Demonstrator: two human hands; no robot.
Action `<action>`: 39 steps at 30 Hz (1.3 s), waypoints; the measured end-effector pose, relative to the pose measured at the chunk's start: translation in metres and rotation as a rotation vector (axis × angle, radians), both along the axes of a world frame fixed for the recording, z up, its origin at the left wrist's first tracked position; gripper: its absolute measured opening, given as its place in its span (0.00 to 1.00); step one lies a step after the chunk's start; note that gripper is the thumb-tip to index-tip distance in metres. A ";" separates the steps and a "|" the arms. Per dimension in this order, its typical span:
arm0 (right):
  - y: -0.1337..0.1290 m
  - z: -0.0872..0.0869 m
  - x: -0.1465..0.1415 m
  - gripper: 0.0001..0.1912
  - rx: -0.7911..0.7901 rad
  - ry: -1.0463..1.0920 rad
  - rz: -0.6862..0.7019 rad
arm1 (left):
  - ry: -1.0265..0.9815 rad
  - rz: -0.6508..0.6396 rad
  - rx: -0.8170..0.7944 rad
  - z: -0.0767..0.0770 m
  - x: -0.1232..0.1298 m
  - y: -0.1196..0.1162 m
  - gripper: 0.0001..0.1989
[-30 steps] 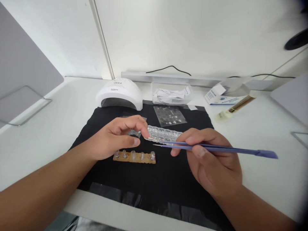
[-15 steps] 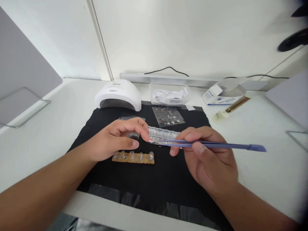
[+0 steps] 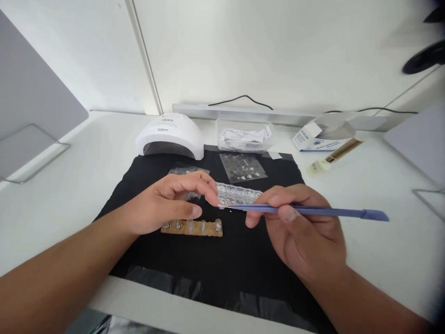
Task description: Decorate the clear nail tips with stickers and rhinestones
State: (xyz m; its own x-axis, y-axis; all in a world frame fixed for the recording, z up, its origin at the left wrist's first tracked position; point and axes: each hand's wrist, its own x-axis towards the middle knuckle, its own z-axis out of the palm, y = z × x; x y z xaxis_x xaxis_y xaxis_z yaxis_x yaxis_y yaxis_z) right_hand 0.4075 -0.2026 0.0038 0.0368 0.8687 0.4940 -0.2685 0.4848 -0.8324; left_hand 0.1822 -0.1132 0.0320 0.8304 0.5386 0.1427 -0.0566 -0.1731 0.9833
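Observation:
My right hand (image 3: 302, 222) grips a pair of blue tweezers (image 3: 313, 211), held level with the tip pointing left. The prongs look pressed together, and their tip meets the index fingertip of my left hand (image 3: 167, 199). On that hand the thumb and index finger are apart; whether a tiny piece sits at the tweezer tip is too small to tell. Behind the tips lies a clear compartment box (image 3: 239, 191) of small shiny bits. Below my left hand, a tan strip (image 3: 194, 228) carries several clear pegs, some with small decorations on top.
A black cloth (image 3: 222, 269) covers the middle of the white table. Toward the back stand a white nail lamp (image 3: 170, 134), a clear tub of papers (image 3: 243, 139) and an opened carton (image 3: 320, 137). A gold-capped bottle (image 3: 320, 167) lies right; a clear sheet of decorations (image 3: 242, 168) lies behind the box.
The tweezer prongs, slightly apart before, have closed together at my left fingertip. Both hands stay nearly in place, and the view has shifted slightly.

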 end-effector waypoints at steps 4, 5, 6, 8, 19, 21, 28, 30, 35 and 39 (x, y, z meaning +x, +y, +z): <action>0.000 0.001 0.000 0.04 0.001 0.000 -0.013 | -0.008 -0.004 0.002 -0.001 0.000 0.001 0.08; 0.000 0.001 0.000 0.04 -0.004 0.000 -0.017 | -0.012 -0.003 0.000 -0.002 0.000 0.001 0.08; 0.000 0.001 0.000 0.04 -0.006 0.000 -0.020 | -0.016 -0.002 -0.002 -0.002 0.000 0.001 0.08; 0.000 0.001 0.000 0.04 0.001 0.002 -0.025 | -0.021 0.000 -0.005 -0.002 0.000 0.001 0.08; 0.001 0.003 0.000 0.05 0.013 -0.016 -0.028 | -0.036 0.011 -0.008 0.000 0.002 0.000 0.08; 0.000 0.003 0.000 0.05 0.009 -0.011 -0.025 | -0.044 0.009 -0.008 0.000 0.003 0.000 0.08; 0.000 0.002 0.001 0.05 0.010 -0.017 -0.044 | -0.019 0.029 0.039 0.001 0.003 -0.002 0.08; 0.001 0.002 0.002 0.04 0.010 -0.020 -0.039 | -0.011 0.036 0.051 0.001 0.003 -0.002 0.08; 0.004 0.002 0.003 0.04 0.005 -0.026 -0.028 | 0.015 0.043 0.088 0.001 0.002 -0.001 0.08; 0.003 0.002 0.003 0.04 -0.004 -0.015 -0.032 | 0.018 0.057 0.114 0.002 0.003 -0.002 0.08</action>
State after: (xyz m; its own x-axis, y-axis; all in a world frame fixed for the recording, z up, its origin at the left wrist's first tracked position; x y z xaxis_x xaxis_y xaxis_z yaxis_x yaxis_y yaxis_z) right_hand 0.4100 -0.1992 0.0054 0.0572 0.8691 0.4913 -0.2399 0.4896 -0.8383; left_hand 0.1855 -0.1148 0.0343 0.8020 0.5658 0.1912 -0.0261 -0.2867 0.9577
